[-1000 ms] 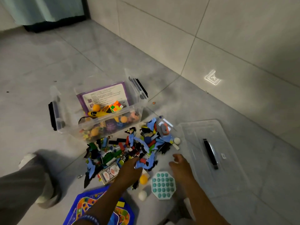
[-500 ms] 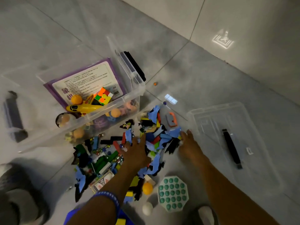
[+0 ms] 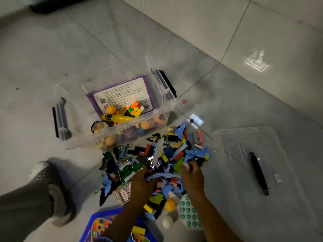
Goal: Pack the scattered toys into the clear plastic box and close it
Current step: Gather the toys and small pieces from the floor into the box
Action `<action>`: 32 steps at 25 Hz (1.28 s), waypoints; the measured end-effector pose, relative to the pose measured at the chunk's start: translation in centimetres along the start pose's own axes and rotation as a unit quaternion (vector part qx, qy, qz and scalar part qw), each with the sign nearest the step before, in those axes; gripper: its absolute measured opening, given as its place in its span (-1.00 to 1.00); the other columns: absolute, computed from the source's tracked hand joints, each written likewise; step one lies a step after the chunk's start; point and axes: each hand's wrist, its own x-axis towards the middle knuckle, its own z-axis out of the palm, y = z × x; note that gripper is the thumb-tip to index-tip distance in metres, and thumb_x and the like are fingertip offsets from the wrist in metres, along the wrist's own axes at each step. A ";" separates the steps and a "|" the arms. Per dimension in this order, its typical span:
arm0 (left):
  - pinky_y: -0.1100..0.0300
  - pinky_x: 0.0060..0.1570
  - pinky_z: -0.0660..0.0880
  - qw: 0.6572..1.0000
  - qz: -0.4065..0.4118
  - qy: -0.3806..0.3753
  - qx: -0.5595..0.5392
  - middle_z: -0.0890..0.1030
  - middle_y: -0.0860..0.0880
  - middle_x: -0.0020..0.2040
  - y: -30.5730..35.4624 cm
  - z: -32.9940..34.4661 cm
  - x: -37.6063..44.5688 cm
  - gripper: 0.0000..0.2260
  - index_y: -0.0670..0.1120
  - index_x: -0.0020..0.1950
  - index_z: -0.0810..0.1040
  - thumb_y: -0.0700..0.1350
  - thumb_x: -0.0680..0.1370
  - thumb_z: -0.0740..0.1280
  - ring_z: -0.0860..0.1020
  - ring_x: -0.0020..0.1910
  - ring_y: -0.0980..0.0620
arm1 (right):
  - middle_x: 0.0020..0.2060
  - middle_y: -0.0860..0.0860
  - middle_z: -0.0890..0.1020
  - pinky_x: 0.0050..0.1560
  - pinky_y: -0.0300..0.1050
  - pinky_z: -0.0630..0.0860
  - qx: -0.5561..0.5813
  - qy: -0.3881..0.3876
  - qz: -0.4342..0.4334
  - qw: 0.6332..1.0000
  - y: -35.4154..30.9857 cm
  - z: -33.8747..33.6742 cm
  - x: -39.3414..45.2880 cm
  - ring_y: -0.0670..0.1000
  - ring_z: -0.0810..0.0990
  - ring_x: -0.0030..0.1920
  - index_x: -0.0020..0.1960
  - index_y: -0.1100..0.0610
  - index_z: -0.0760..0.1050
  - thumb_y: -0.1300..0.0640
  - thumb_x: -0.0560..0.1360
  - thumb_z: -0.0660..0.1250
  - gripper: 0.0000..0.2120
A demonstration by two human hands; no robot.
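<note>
On the far left a leg in grey trousers and a grey sock [image 3: 50,187] rests on the tiled floor [image 3: 52,58]. Next to it stands the clear plastic box [image 3: 120,135], open, with a black latch at each end. Some toys are in it already: a purple booklet [image 3: 120,95], a color cube [image 3: 135,109], a yellow toy plane [image 3: 117,118] and some orange balls. It looks about half full.

Just in front of the box lies the pile of toys [image 3: 157,159], made of small bricks and blue scraps, touching the box's front wall. The packing step seems to be under way, with a lot left to pick up.

The left hand [image 3: 142,184] lies on the near part of the pile. Its fingers curl down into the blue scraps, and it seems to be gathering a bunch. A card pack [image 3: 124,193] sits just beside it. The right hand [image 3: 191,175] is close by on the pile. Its fingers pinch a small white ball [image 3: 185,165].

A green bubble toy [image 3: 188,213] lies below the right arm. Far right, the clear lid [image 3: 244,154] lies flat on the floor, apart from the box.

Next, both hands probably need to lift their loads over the box wall and drop them in. The lid goes on last.
</note>
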 end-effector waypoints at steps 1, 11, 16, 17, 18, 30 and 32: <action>0.39 -0.41 0.41 0.999 -0.020 0.019 -0.037 0.57 0.02 -0.34 0.3 -0.7 -0.7 -0.85 -0.06 -0.24 0.53 -0.25 0.45 0.44 0.53 -0.40 0.20 | -0.11 0.11 0.61 -0.14 0.10 0.58 0.047 -0.034 -0.002 0.998 -2.5 0.8 -1.4 0.15 0.60 -0.13 -0.03 0.08 0.49 -0.07 0.48 0.35 -0.78; 0.00 -0.15 0.60 0.976 -0.081 0.091 -0.180 0.66 -0.11 -0.19 3.7 -11.2 -7.2 -0.89 -0.06 -0.23 0.62 -0.25 0.41 0.48 0.64 -0.18 -0.14 | 0.05 0.00 0.60 -0.11 -0.07 0.54 0.080 -0.121 -0.168 0.975 -17.7 2.0 -5.9 0.02 0.60 -0.01 0.11 0.03 0.48 -0.10 0.53 0.27 -0.74; 0.16 -0.24 0.56 0.956 -0.103 0.117 -0.249 0.66 -0.15 -0.12 2.0 -13.0 -10.1 -0.91 -0.12 -0.15 0.63 -0.29 0.43 0.45 0.64 -0.14 -0.09 | -0.26 0.11 0.48 -0.22 -0.13 0.30 -0.231 -0.110 0.041 0.966 -0.2 0.5 -8.6 0.04 0.41 -0.28 -0.20 0.18 0.47 0.11 0.58 0.18 -0.76; 0.19 -0.27 0.54 0.953 -0.106 0.115 -0.260 0.66 -0.16 -0.09 1.8 -13.2 -10.3 -0.91 -0.12 -0.14 0.63 -0.29 0.43 0.44 0.64 -0.14 -0.09 | -0.34 0.06 0.42 -0.27 -0.15 0.28 -0.247 -0.136 0.051 0.958 0.9 0.4 -8.4 0.01 0.37 -0.34 -0.30 0.15 0.40 0.12 0.58 0.19 -0.72; 0.21 -0.27 0.52 0.951 -0.113 0.110 -0.267 0.66 -0.16 -0.08 1.7 -13.3 -10.4 -0.91 -0.12 -0.12 0.63 -0.29 0.44 0.44 0.64 -0.12 -0.08 | -0.38 0.03 0.40 -0.32 -0.16 0.28 -0.227 -0.157 0.034 0.961 1.3 0.4 -8.0 -0.01 0.36 -0.37 -0.34 0.11 0.38 0.14 0.56 0.21 -0.71; -0.03 0.04 0.57 0.950 -0.072 0.073 -0.295 0.56 -0.12 0.08 11.3 -19.3 -2.1 -0.74 -0.08 0.15 0.51 0.03 0.54 0.33 0.57 0.01 -0.12 | -0.50 -0.01 0.30 -0.36 -0.20 0.31 -0.218 -0.222 -0.056 0.949 0.8 3.2 -8.1 -0.06 0.29 -0.49 -0.39 0.09 0.26 -0.07 0.52 0.29 -0.59; 0.09 -0.10 0.52 0.966 -0.070 0.082 -0.235 0.59 -0.20 -0.02 7.3 -16.9 -2.5 -0.89 -0.06 0.00 0.57 -0.07 0.52 0.35 0.54 -0.12 -0.07 | -0.46 -0.06 0.33 -0.23 -0.17 0.39 -0.238 -0.232 -0.057 0.941 1.0 3.7 -8.0 -0.11 0.34 -0.45 -0.38 -0.04 0.30 -0.01 0.56 0.24 -0.65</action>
